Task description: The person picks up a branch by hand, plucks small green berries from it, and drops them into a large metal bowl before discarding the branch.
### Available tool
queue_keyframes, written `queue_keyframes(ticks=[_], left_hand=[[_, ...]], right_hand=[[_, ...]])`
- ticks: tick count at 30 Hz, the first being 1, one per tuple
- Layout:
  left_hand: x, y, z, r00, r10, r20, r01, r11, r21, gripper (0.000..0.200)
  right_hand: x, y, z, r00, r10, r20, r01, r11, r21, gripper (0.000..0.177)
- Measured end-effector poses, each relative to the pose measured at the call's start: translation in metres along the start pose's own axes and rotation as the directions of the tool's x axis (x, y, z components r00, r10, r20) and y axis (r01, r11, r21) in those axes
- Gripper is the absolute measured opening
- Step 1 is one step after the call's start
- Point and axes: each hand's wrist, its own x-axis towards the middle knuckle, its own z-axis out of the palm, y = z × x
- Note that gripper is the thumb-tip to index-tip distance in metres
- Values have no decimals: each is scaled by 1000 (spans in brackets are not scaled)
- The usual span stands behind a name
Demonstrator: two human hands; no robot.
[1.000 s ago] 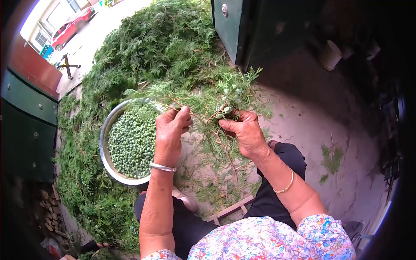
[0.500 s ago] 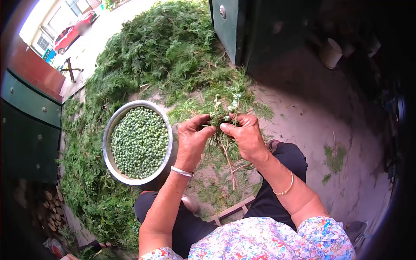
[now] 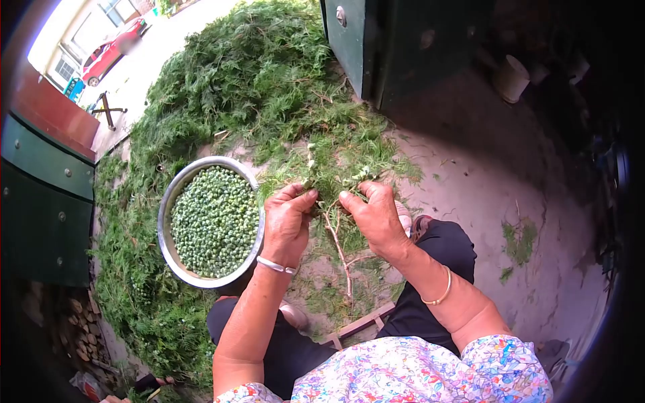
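My left hand [image 3: 289,218] is closed in a pinch on an evergreen branch [image 3: 339,248], whose bare brown stem hangs down between my knees. Close beside it, my right hand [image 3: 377,218] pinches a sprig with pale green cones, thumb against forefinger. A small gap separates the two hands. Pale green cones [image 3: 310,161] stick up above my left fingers. To the left of that hand stands a round metal basin [image 3: 165,235], heaped with small round green cones [image 3: 215,221].
Cut evergreen branches [image 3: 248,74] cover the ground ahead and to the left. A green metal door [image 3: 346,47] stands beyond my hands, another door panel [image 3: 47,215] at left. A wooden frame [image 3: 363,326] lies between my legs. Someone's hand [image 3: 164,381] shows at lower left.
My hands have moved apart, the left one slightly left and down. The pale cones, bunched between both hands before, are now split between them. The stem has shifted slightly left.
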Motion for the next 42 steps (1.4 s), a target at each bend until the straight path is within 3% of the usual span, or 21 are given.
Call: queue_keyframes(ticks=[2, 4, 6, 7, 9, 10, 13, 14, 15, 16, 18, 20, 22, 24, 25, 28, 30, 32, 33, 37, 42], left_hand=[[0, 2, 0, 997, 27, -66, -31, 998, -50, 17], [1, 5, -4, 998, 69, 0, -69, 993, -95, 15], [0, 6, -6, 995, 94, 42, -89, 990, -109, 16], [0, 8, -5, 989, 126, 76, -117, 986, -115, 16], [-1, 10, -4, 979, 166, 115, -151, 980, -127, 17], [0, 10, -7, 969, 184, 165, -160, 976, -145, 18], [0, 16, -11, 958, 194, 211, -168, 977, -133, 21], [-1, 15, -10, 961, 175, 214, -156, 982, -103, 22], [-3, 17, -6, 958, 182, 220, -160, 980, -115, 23], [-3, 18, -6, 957, 185, 223, -162, 979, -120, 23], [-4, 19, -7, 943, 194, 270, -159, 976, -148, 20], [-4, 19, -10, 934, 202, 296, -159, 974, -161, 19], [-4, 21, -14, 926, 214, 312, -166, 971, -173, 18], [-8, 26, -17, 926, 194, 323, -154, 977, -144, 17], [-11, 26, -15, 944, 185, 274, -154, 980, -130, 15], [-13, 26, -20, 941, 193, 278, -150, 974, -170, 14], [-16, 29, -21, 947, 154, 283, -125, 985, -115, 16], [-22, 32, -19, 954, 127, 271, -86, 984, -159, 18], [-24, 33, -13, 960, 141, 240, -101, 980, -169, 21], [-20, 25, -15, 964, 118, 239, -110, 993, -47, 18], [-19, 23, -6, 963, 101, 251, -102, 995, -12, 19]], right_hand=[[1, -4, -4, 980, 158, 124, -134, 974, -181, 22], [6, 18, -4, 983, 137, 120, -109, 969, -220, 32], [5, 12, -14, 967, -92, 239, 170, 928, -331, 44], [8, 6, -19, 966, -93, 240, 172, 927, -332, 44], [14, -14, -34, 950, 203, 238, -99, 917, -385, 43], [11, -28, -41, 951, 194, 240, -90, 919, -385, 43], [1, -60, -49, 998, 29, 53, -2, 894, -449, 41], [0, -65, -43, 956, -277, -98, 227, 907, -354, 29], [-1, -71, -37, 800, -536, -269, 461, 837, -295, 18], [-4, -80, -30, 797, -541, -268, 465, 833, -300, 18], [-9, -96, -16, 823, -567, 23, 567, 819, -90, 11], [2, -90, -4, 800, -545, 251, 593, 783, -187, 7], [14, -72, 6, 829, -492, 266, 548, 809, -212, 10], [26, -60, 7, 915, -98, 391, 181, 967, -181, 7], [29, -53, 7, 901, -10, 435, 22, 1000, -22, 9], [26, -40, 4, 884, 71, 462, -143, 982, 122, 16], [26, -34, 4, 864, 75, 497, -159, 979, 130, 29], [21, -40, 9, 879, -167, 448, 76, 974, 213, 39], [21, -41, 9, 878, -176, 445, 117, 981, 157, 49], [25, -39, 13, 909, -167, 382, 52, 954, 294, 57], [29, -38, 7, 912, -140, 385, 37, 964, 262, 52]])
